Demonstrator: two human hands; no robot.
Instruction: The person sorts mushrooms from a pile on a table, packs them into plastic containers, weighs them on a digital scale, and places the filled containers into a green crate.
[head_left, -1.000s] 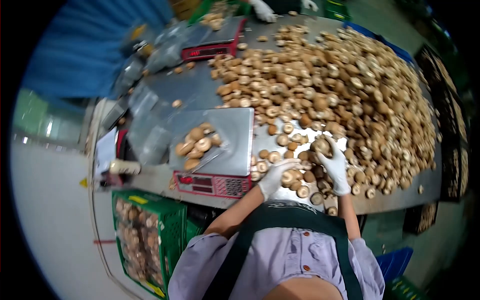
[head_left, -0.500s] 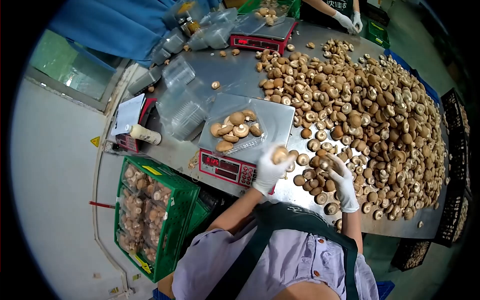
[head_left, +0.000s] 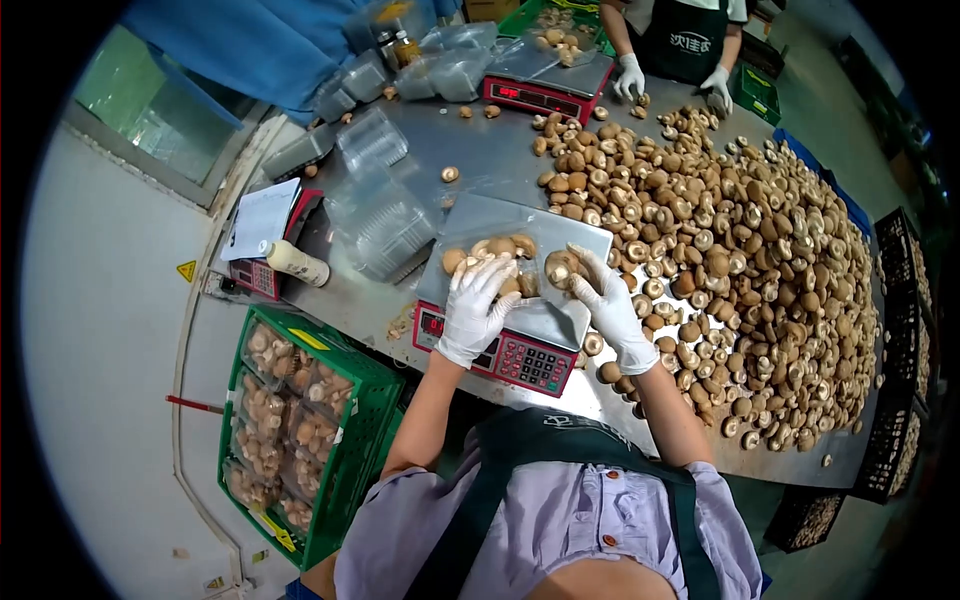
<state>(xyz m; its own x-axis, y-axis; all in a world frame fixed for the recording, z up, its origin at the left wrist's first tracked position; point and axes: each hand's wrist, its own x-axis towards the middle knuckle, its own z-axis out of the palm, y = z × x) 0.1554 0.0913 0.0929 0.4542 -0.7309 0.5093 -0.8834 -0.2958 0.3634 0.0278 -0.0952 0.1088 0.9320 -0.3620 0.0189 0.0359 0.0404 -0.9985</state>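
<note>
Mushrooms (head_left: 492, 247) in clear tray (head_left: 533, 257).

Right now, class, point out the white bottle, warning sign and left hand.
White bottle (head_left: 298, 264): head view, middle of its body.
Warning sign (head_left: 186, 271): head view, triangle's centre.
Left hand (head_left: 472, 314): head view, gloved back.

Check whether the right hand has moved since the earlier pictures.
Yes, left towards the near scale: the right hand was at the pile to its right; now it holds a mushroom over the scale's right side.
</note>
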